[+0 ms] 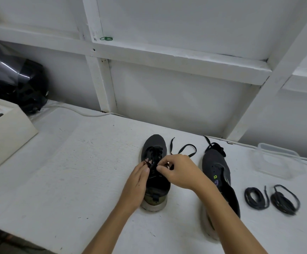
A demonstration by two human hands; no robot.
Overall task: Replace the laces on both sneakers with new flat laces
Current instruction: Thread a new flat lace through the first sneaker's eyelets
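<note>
Two dark sneakers stand on the white counter (61,162), toes pointing to 12 o'clock. At the far 9 o'clock edge a black helmet (15,79) with a glossy visor rests against the wall, and just in front of it, toward 6 o'clock, sits a cream open box (8,132). A white cable (79,111) runs along the back of the counter.

Near the middle is the left sneaker (155,143), its heel with the pale sole toward 6 o'clock. Over its eyelet area the left hand (137,182) has its thumb and fingers curled, pinching a black flat lace (183,149) at the 9 o'clock side of the tongue. At 3 o'clock of it, just beside, the right hand (181,171) is also curled and pinches the same lace above the tongue. The loose end of that lace loops out on the counter at 1 o'clock of the shoe.

At 3 o'clock of the hands lies the right sneaker (216,165), partly behind the right forearm, with a second flat lace (215,148) bunched at its toe. Further toward 3 o'clock, two coiled round laces (272,199) lie side by side on the counter. At 12 o'clock of them stands a clear plastic container (277,160)
</note>
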